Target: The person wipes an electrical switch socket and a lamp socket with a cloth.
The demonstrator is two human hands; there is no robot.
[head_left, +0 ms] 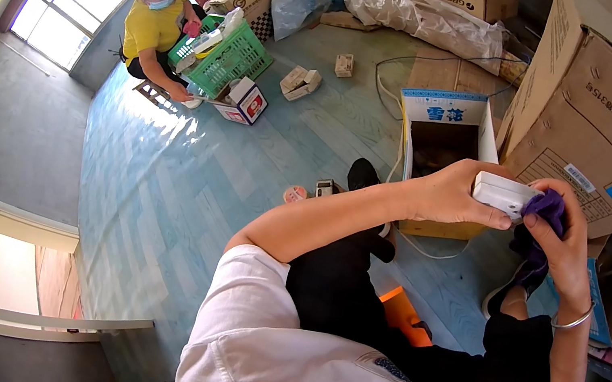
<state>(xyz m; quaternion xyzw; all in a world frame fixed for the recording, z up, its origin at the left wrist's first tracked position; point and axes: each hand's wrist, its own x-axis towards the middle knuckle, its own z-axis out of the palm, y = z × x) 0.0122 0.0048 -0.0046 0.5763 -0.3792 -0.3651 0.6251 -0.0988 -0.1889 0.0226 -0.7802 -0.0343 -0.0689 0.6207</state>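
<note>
My left hand (449,192) is closed around a small white box-shaped plastic piece (498,192) with small dark marks on its near side. Its exact kind cannot be made out. In my right hand (570,246), fingers pinch a purple cloth (547,207), pressed against the right end of the white piece. Both hands are held above an open carton (456,107) with blue print on its flap; its inside is dark. Part of the cloth hangs down below my right hand.
A large cardboard box (605,121) stands close on the right. An orange object (405,315) lies between my legs. Farther off, a person in a yellow top (148,28) sits by a green basket (223,58) and a small carton (244,102). Small pale blocks (300,84) lie on the floor.
</note>
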